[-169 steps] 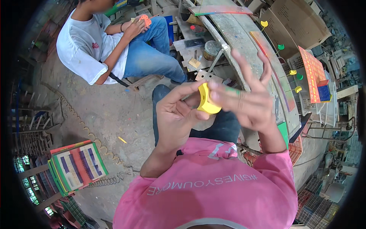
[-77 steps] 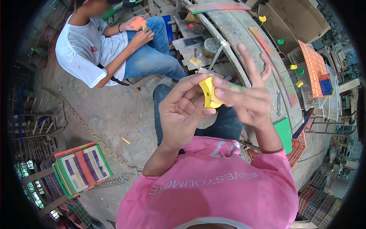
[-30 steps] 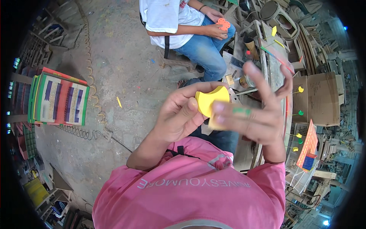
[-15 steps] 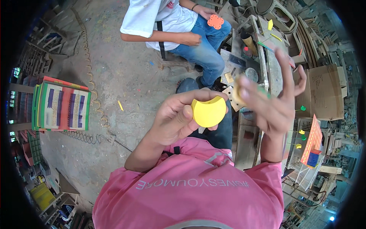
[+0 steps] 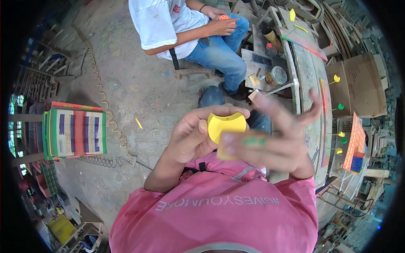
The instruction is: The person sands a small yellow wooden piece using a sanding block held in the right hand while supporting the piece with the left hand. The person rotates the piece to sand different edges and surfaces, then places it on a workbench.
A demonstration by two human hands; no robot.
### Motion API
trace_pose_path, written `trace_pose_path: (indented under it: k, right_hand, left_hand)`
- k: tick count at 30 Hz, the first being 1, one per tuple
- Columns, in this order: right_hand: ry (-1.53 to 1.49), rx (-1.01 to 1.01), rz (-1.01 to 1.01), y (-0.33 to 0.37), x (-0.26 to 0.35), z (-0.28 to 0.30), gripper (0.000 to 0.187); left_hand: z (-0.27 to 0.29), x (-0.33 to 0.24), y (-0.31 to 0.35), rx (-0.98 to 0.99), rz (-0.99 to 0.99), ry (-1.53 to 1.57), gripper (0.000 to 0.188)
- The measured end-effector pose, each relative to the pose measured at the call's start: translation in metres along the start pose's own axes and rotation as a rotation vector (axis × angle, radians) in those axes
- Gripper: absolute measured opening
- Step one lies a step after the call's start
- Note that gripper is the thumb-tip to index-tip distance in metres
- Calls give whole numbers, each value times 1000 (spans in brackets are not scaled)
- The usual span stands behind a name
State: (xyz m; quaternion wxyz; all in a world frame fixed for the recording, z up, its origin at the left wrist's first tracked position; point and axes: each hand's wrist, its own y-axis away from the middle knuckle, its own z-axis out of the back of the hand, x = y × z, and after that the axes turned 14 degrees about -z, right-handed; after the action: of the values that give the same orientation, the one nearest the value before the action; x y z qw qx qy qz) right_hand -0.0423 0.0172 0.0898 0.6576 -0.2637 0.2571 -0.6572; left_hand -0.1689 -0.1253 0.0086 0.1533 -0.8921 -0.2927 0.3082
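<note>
In my left hand (image 5: pixel 185 135) is a thick, smooth yellow crescent-shaped block (image 5: pixel 218 125) with a concave notch along its upper edge. The thumb presses its left side while the fingers wrap behind. Blurred by motion, my right hand (image 5: pixel 280 145) pinches a small flat tan piece (image 5: pixel 229 147), perhaps folded sandpaper, beside the block's lower right edge. Its outer fingers are spread. A green mark shows on or by those fingers. Whether the tan piece touches the block I cannot tell.
A seated co-worker in blue jeans (image 5: pixel 223 55) holds an orange piece (image 5: pixel 225 19) ahead. Workbench (image 5: pixel 306 71), open tin (image 5: pixel 276 76) and cardboard box (image 5: pixel 358 86) stand at right. Colourful stacked panels (image 5: pixel 76 130) are at left, near a coiled hose (image 5: pixel 101 95) on the floor.
My right hand has swung left and down, bringing the tan piece to the yellow block. My left hand keeps its hold. The co-worker's hands have come together at the orange piece.
</note>
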Motion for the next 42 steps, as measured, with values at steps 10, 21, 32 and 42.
trace_pose_path:
  k: [10,21,32,42]
  right_hand:
    - [80,-79,-15,2,-18,-3,19]
    - [-79,25,-299,20,-8,3,17]
    - [-47,82,-250,14,-21,-2,25]
    - [-163,23,-171,19,-12,-9,20]
  left_hand:
    - [-2,9,-4,-9,74,-3,66]
    - [-15,14,-10,-57,-85,-171,61]
    - [-12,16,-9,-6,-143,-216,59]
    - [-9,23,-11,-73,-198,-233,60]
